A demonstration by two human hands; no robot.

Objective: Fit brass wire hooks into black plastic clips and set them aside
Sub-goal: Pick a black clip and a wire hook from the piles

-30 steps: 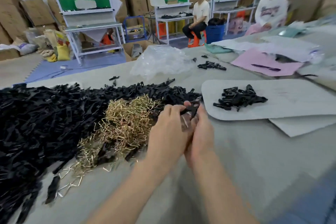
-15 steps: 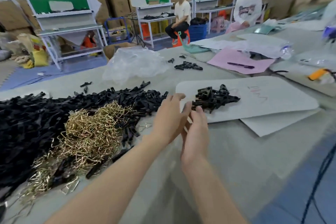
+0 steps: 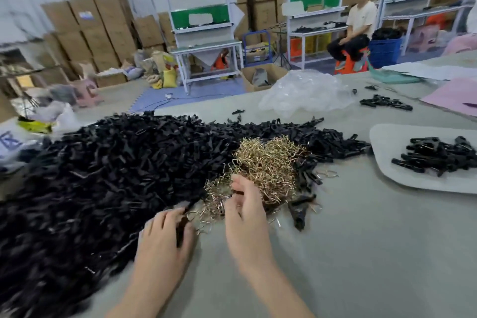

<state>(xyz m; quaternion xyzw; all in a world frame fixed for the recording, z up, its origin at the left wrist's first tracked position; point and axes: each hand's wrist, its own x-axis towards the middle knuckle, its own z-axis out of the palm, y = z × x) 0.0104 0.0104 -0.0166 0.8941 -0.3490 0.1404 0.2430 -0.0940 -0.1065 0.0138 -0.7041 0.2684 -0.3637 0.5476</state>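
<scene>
Room: stacked cartons (image 3: 103, 31) are lining the back left; a seated person (image 3: 356, 31) is occupying the right rear.

Grey table (image 3: 361, 253): a pile of black clips (image 3: 103, 175) is covering its left half, with a heap of brass hooks (image 3: 268, 165) lying against it at centre. A white board (image 3: 387, 162) is carrying a small batch of clips (image 3: 436, 156) at right. Bare surface is lying open toward the near right edge.

Left hand (image 3: 165, 240): thumb and fingers are curling round a black clip (image 3: 181, 227) at the pile's edge.

Right hand (image 3: 246, 219): bent fingers (image 3: 238, 184) are touching the hooks; whether they are grasping one cannot be told.

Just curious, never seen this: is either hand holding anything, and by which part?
Left hand seems to pinch a black clip, part too blurred to tell. Right hand reaches into the brass hooks; a hold cannot be told.
</scene>
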